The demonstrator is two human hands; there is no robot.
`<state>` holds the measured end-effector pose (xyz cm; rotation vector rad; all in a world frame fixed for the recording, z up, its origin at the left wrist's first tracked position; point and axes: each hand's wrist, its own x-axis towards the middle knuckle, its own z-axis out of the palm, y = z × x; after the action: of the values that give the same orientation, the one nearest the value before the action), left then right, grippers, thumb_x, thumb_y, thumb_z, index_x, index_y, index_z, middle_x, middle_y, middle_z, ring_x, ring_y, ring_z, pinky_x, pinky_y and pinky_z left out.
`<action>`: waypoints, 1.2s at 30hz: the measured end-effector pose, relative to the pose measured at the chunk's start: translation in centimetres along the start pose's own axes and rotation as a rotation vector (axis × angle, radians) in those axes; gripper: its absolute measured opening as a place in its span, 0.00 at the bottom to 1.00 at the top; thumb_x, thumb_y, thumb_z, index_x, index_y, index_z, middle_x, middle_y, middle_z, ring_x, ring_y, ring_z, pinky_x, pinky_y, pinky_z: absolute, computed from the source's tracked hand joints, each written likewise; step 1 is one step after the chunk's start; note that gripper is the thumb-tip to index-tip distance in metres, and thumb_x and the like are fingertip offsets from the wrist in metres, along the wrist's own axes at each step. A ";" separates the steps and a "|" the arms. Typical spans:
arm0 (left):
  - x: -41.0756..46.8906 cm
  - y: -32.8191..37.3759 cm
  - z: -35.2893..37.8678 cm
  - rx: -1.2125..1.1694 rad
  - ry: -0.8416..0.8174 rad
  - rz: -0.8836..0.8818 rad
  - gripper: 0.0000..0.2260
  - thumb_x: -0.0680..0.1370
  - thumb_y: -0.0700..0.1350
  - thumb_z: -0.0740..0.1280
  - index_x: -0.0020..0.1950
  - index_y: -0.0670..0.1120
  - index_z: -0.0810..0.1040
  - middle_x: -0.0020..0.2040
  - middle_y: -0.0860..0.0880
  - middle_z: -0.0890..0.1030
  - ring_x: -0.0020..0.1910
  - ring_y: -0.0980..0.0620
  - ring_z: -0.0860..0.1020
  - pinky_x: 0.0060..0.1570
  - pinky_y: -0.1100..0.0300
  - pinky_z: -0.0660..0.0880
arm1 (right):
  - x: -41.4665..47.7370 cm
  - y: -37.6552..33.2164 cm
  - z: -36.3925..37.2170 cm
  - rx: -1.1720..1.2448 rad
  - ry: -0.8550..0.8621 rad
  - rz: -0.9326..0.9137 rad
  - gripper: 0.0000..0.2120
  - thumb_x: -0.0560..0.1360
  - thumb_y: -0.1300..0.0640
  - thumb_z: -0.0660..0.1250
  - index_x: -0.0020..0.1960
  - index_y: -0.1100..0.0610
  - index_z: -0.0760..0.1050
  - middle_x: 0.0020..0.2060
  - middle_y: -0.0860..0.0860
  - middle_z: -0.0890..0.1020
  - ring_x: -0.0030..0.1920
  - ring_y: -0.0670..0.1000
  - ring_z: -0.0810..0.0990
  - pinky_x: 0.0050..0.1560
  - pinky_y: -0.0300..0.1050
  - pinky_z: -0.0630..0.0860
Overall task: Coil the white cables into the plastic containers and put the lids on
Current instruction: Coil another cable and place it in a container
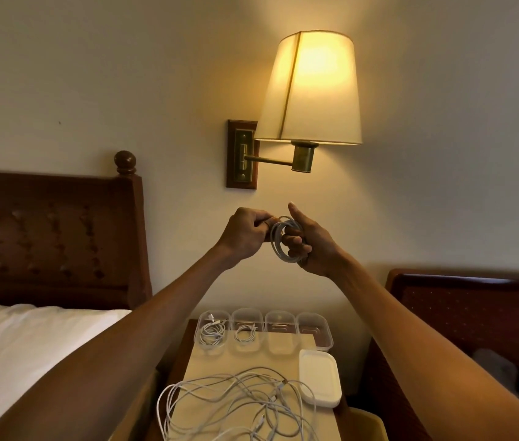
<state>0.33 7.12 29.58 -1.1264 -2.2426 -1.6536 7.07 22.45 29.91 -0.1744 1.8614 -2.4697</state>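
**Winding the cable tub-sized**

Both hands hold the white cable coil (pixel 283 241) high above the bedside table (pixel 213 367): left hand (pixel 245 233) pinches its top, right hand (pixel 310 246) curls fingers through it, thumb up. Keep loops even and tight; the smooth cord, likely springy, must fit a narrow, clear, round-cornered container (pixel 281 342).

You stand in a hotel-style bedroom: a lit wall lamp (pixel 312 90) glows above a nightstand (pixel 213 361), between a white-sheeted bed (pixel 29 345) with a wooden headboard (pixel 51 233) and a second headboard (pixel 474 307).
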 end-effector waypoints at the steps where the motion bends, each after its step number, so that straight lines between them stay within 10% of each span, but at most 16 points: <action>1: 0.0 0.1 0.1 -0.030 0.005 -0.015 0.09 0.82 0.38 0.64 0.57 0.40 0.83 0.49 0.44 0.85 0.50 0.48 0.84 0.54 0.52 0.82 | 0.1 0.0 0.1 0.000 0.019 -0.013 0.26 0.80 0.38 0.56 0.50 0.62 0.74 0.25 0.51 0.71 0.19 0.45 0.66 0.21 0.30 0.64; 15: -0.3 1.1 0.0 -0.375 -0.079 -0.192 0.09 0.80 0.39 0.66 0.57 0.37 0.82 0.50 0.39 0.85 0.49 0.45 0.84 0.50 0.55 0.82 | -0.4 0.4 0.6 -0.088 0.456 -0.215 0.22 0.74 0.40 0.67 0.37 0.59 0.74 0.25 0.52 0.74 0.22 0.47 0.68 0.26 0.36 0.68; 27: -0.5 1.5 0.8 -0.231 -0.148 -0.298 0.23 0.73 0.39 0.76 0.63 0.50 0.70 0.51 0.38 0.83 0.54 0.43 0.82 0.50 0.52 0.77 | 0.1 1.9 0.0 -0.125 0.610 -0.321 0.11 0.75 0.45 0.68 0.44 0.53 0.80 0.25 0.52 0.73 0.22 0.46 0.69 0.28 0.40 0.69; 36: -1.5 1.5 0.6 -0.212 -0.343 -0.142 0.16 0.75 0.40 0.73 0.58 0.53 0.74 0.50 0.39 0.83 0.54 0.42 0.81 0.58 0.50 0.74 | 0.5 2.4 -0.4 -0.063 0.578 -0.207 0.17 0.76 0.46 0.68 0.57 0.56 0.80 0.32 0.54 0.76 0.31 0.50 0.77 0.36 0.44 0.77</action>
<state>2.47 7.14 29.71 -1.4271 -2.4427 -1.9191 6.44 22.15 27.53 0.4126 2.2186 -2.8194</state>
